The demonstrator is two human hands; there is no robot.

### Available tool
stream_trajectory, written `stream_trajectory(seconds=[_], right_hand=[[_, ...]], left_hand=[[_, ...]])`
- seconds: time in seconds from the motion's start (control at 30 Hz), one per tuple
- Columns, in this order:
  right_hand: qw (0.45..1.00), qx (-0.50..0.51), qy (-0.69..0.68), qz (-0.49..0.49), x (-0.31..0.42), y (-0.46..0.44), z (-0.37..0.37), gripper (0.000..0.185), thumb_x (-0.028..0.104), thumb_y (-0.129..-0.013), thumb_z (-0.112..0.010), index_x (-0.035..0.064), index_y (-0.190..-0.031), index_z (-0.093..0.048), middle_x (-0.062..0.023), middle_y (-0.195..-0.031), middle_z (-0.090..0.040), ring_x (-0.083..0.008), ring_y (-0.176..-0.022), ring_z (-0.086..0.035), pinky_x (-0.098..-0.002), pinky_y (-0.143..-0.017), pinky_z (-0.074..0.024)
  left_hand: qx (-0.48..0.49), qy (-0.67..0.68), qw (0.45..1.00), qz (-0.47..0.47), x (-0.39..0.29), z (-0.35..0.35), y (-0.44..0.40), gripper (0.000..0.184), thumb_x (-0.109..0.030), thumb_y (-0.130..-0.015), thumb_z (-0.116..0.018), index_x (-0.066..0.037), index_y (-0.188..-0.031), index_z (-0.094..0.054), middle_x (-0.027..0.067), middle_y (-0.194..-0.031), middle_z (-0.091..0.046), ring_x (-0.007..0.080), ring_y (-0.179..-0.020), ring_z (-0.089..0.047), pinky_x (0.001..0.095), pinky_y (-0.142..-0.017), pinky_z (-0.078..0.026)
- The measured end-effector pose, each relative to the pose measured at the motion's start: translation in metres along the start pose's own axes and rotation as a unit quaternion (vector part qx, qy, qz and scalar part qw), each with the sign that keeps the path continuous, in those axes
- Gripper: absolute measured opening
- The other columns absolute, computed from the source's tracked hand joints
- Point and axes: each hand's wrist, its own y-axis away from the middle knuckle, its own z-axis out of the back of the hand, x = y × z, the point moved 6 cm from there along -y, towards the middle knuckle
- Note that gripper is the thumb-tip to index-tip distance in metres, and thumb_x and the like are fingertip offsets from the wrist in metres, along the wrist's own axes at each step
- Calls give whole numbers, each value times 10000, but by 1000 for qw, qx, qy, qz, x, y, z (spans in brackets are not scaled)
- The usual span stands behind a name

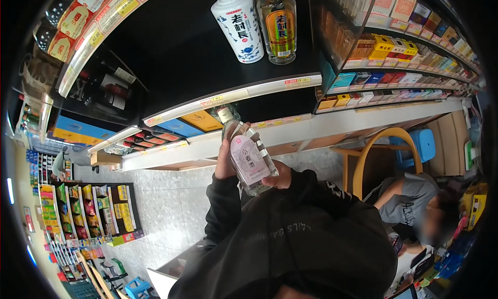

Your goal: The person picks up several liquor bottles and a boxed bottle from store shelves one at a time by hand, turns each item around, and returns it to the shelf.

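A clear glass bottle (250,161) with a pale pink label and a light cap is held upright but tilted in front of my chest. My left hand (226,156) wraps round its upper left side. At the lower right, my right hand (279,175) grips the bottle near its base, the thumb on the label's edge. Above, on the black shelf (176,55), stand a white bottle (239,29) with blue decoration and, right beside it, a clear bottle (278,31) with an orange label.
Cigarette shelves (394,60) line the upper right. A wooden chair (358,166) and a blue stool (424,145) stand at the right, near a seated person in grey (407,200). Snack racks (88,211) are at the lower left, wine bottles (116,86) at the upper left.
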Motion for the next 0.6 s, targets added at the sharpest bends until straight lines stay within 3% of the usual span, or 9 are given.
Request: stream_trajectory(seconds=[0.07, 0.13, 0.17, 0.27, 0.4, 0.47, 0.5, 0.6], right_hand=[[999, -15, 30, 12, -3, -1, 6, 641, 275, -784, -695, 42, -1305, -405, -100, -1190, -542, -235, -1153, -499, -362, -986, -379], [973, -76, 188, 112, 8, -1, 15, 663, 233, -746, -731, 46, -1297, -413, -113, -1219, -527, -248, -1162, -495, -369, -993, -373], [973, -78, 188, 112, 7, -1, 19, 663, 233, -746, -731, 46, -1297, -413, -113, -1219, -527, -248, -1162, -495, -369, -993, -373], [963, -72, 240, 94, -10, 0, 44, 707, 122, -667, -779, 51, -1276, -427, -140, -1218, -531, -247, -1142, -515, -364, -977, -391], [944, -36, 328, 15, -41, -8, 77, 685, 115, -657, -781, 46, -1246, -438, -138, -1151, -564, -265, -1105, -545, -358, -952, -416], [884, -130, 449, -4, -68, -12, 126, 595, 127, -655, -784, 46, -1165, -490, -133, -1104, -584, -269, -1059, -571, -362, -925, -437], [901, -171, 396, 40, -54, -15, 132, 508, 142, -656, -790, 51, -1081, -528, -132, -1084, -588, -268, -1029, -581, -375, -902, -450], [822, -184, 507, 184, -25, -42, 167, 404, 110, -709, -730, 77, -1065, -543, -123, -1079, -591, -306, -1013, -574, -383, -885, -457]], left_hand=[[10, 11, 1000, -9, 2, 7, 0, 645, -430, -905, -515, -51, -1381, -301, 195, -1348, -414, 285, -1174, -490, 403, -977, -412], [14, -69, 997, -14, 8, 30, 4, 586, -303, -883, -595, -10, -1334, -362, 159, -1270, -486, 238, -1155, -500, 377, -968, -411], [29, -61, 998, -14, 11, 44, 4, 517, -139, -849, -638, 17, -1286, -410, 106, -1183, -543, 203, -1111, -521, 356, -952, -418], [-2, -158, 987, 5, 19, 46, 12, 535, 5, -797, -667, -2, -1277, -431, 84, -1115, -577, 180, -1046, -555, 326, -924, -439], [41, -294, 955, 6, 24, 27, 13, 531, 24, -735, -737, -8, -1203, -486, 66, -1094, -582, 163, -1040, -562, 327, -898, -464], [30, -383, 923, -15, 30, 16, 10, 577, 58, -654, -778, -21, -1154, -501, 88, -1120, -579, 200, -1045, -566, 312, -917, -450], [31, -383, 923, -17, 33, 13, 5, 577, 58, -654, -778, -21, -1154, -501, 88, -1120, -579, 200, -1045, -566, 312, -917, -450], [19, -515, 849, -116, 29, 5, -18, 594, 90, -585, -782, -69, -1096, -525, 125, -1121, -591, 240, -1048, -583, 311, -899, -461]])
